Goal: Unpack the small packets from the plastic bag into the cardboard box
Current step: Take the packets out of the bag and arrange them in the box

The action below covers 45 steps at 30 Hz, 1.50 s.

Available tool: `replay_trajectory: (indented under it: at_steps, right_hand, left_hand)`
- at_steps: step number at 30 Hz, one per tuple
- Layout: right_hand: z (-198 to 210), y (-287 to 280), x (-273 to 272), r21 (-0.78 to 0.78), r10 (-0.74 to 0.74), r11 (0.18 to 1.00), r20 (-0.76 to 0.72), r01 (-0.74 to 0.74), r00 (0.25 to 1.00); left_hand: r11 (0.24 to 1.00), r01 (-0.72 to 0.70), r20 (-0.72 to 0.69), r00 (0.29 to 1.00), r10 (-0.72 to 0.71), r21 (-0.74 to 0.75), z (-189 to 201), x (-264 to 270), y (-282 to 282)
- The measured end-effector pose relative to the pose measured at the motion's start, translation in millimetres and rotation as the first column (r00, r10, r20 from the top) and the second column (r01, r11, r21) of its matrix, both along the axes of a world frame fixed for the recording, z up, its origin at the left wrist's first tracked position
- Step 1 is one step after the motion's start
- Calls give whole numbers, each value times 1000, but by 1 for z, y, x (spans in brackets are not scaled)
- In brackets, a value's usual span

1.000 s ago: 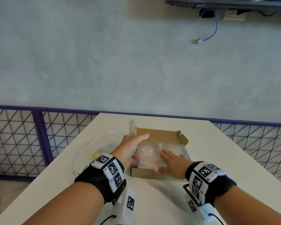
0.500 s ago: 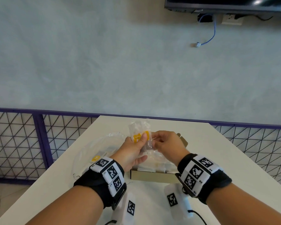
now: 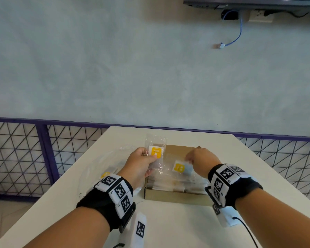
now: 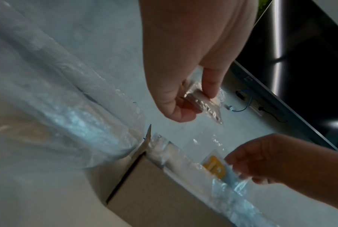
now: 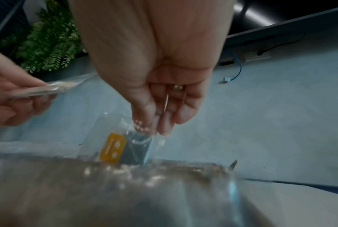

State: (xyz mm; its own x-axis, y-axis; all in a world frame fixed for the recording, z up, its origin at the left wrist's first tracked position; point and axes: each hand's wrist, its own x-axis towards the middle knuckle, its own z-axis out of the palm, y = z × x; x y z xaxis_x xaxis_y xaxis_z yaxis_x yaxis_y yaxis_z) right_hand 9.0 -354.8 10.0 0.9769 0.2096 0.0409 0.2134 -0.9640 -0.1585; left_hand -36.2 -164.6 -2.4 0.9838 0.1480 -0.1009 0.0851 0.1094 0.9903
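Plastic bag (image 3: 104, 163): lies slack on my worktop (image 3: 168, 226), far left.
Left hand (image 3: 140, 163): pinches one packet (image 3: 156, 151) aloft.
Right hand (image 3: 200, 161): pinches a second packet (image 3: 180, 167) low over the cardboard box (image 3: 175, 197).
Risk: slick film may slip, landing it outside.

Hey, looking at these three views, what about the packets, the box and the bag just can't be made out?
- Print on the yellow-labelled clear packet pinched by the left hand: too small in the head view, edge-on in the left wrist view.
- Packet count in the brown cardboard box: overlapping clear wrappers, right hand covers part.
- Contents of the clear plastic bag: glare, left wrist blocks it.
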Motion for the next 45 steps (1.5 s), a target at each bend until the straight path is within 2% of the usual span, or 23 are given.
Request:
replay_trajectory:
  at_steps: [2,5,11,14,16,19,24,29,34,36,38,41,43,45]
  right_hand:
    - [-7,4,3,-49,26,998,-65,-29,998]
    - [-17,5,7,-48,30,998,-79,-33,996]
    - [-28,10,0,-47,131,990,-17,-132,991]
    - [-31,16,-8,-231,241,934,-157,-273,958]
    - [-33,21,-18,-231,198,935,-287,-268,937]
    - [-35,25,-31,-202,147,956,-302,-214,942]
    - [-19,22,-37,-78,187,972,-329,-224,926]
    - [-19,20,-38,-43,212,975,-112,-217,971]
    - [-20,21,-37,51,177,983,-24,-176,984]
    - [-16,22,-36,136,167,977,-8,-164,986]
    - [-12,25,-35,318,187,932,-14,-173,982]
    - [-4,31,-33,566,229,800,16,-198,973]
    - [0,33,-30,624,181,758,78,-190,980]
    - [6,31,-26,574,88,805,136,-151,987]
  left_hand:
    - [1000,-11,-8,1000,11,14,-1,1,3]
    - [999,-19,-24,1000,19,29,-2,0,6]
    - [998,-10,-14,1000,11,55,0,-3,4]
    - [998,-7,-9,1000,8,67,1,-4,4]
    - [998,-14,-8,1000,15,61,1,-5,4]
    - [998,-27,-7,1000,27,52,2,-5,4]
    - [996,-52,29,998,50,68,6,-8,2]
    - [993,-55,49,997,51,101,7,-10,-2]
    - [991,-56,68,997,49,120,9,-12,-2]
    - [992,-59,68,996,52,113,9,-11,-1]
    - [994,-54,69,996,48,92,8,-10,-1]
    - [998,-21,67,998,17,67,4,-6,-6]
    - [996,24,71,997,-30,81,1,-3,-11]
    - [968,60,98,991,-86,244,-1,0,-16]
